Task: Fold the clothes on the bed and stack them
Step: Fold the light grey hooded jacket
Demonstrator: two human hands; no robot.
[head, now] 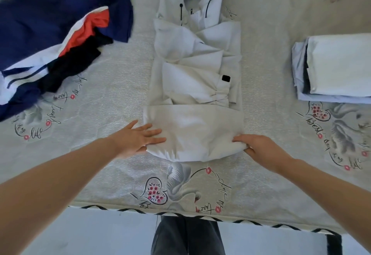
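hoodie (196,86) hood cropped | left hand (136,137) thumb seemingly under hem

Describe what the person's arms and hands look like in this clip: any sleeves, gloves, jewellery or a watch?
Both forearms are bare as far as the frame shows, with no sleeve edge in view. The left hand and right hand wear no gloves, and no rings show on the visible fingers. Neither wrist carries a watch or bracelet. Below the bed edge, dark grey trousers are visible.
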